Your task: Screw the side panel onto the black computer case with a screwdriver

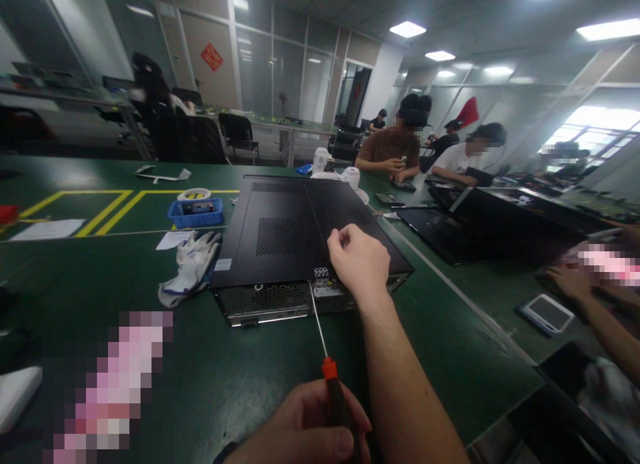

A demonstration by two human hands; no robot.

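A flat black computer case (280, 204) lies on the green table, its rear panel facing me. My left hand (305, 424) is closed around the dark and orange handle of a screwdriver (329, 371). The screwdriver's shaft points away from me, its tip at the upper edge of the rear panel. Above the case's rear edge is my right hand (360, 257), its thumb and fingers curled together in a pinch. Whatever the pinch holds, if anything, is hidden or too small to make out.
Left of the case lie a white work glove (193, 264) and a blue tray (195, 213) with a tape roll (194, 195) behind it. A black panel (440, 231) and a white-edged device (547, 314) are on the right, near another person's arm. More people sit beyond.
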